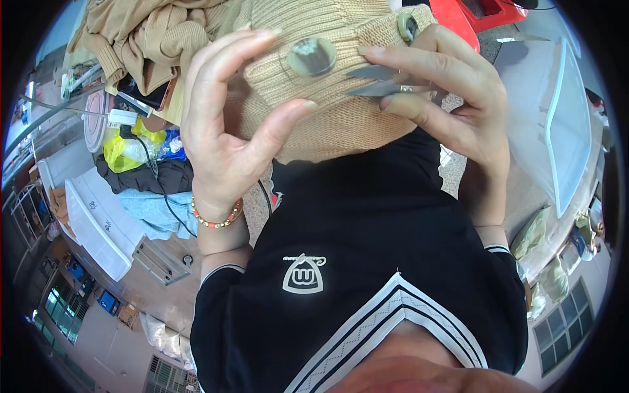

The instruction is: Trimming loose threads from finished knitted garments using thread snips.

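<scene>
A beige ribbed knit garment (341, 128) lies in front of me at the top of the view. On its ribbed band are a large round glossy button (312, 57) and a second button (407, 27) farther right. My left hand (226, 118) rests at the garment's left part, thumb and fingers spread apart on either side of the large button. Thread snips (377, 80) are in my right hand (458, 85); their two pointed blades are parted and aim left across the knit, just right of the large button. The handle end is mostly hidden by my fingers.
More beige knitwear (164, 39) is heaped at the far left. Below it are a yellow plastic bag (128, 150), blue cloth (154, 206) and a black cable (157, 177) with a white plug. A translucent bin (547, 124) stands right, a red stool (485, 16) far right.
</scene>
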Motion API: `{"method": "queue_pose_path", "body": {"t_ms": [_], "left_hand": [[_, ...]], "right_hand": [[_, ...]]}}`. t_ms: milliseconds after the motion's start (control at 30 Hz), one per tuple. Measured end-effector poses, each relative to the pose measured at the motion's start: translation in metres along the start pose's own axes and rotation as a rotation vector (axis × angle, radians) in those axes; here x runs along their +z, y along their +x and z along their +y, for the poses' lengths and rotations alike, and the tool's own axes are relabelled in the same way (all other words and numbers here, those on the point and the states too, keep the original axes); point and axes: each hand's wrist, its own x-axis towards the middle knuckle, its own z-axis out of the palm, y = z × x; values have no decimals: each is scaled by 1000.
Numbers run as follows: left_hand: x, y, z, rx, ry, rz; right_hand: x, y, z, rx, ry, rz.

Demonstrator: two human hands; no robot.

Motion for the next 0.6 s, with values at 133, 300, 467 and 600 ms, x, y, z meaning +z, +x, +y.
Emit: {"method": "queue_pose_path", "body": {"t_ms": [133,300,467,600], "left_hand": [[-2,5,5,10,41,-60],[4,5,18,-146,-39,16],[-5,15,35,-329,-37,-107],[-11,24,34,-88,103,-21]], "right_hand": [[4,-8,1,34,51,34],[6,-6,6,14,57,101],[-22,0,9,443,322,135],[-20,-12,53,595,426,35]]}}
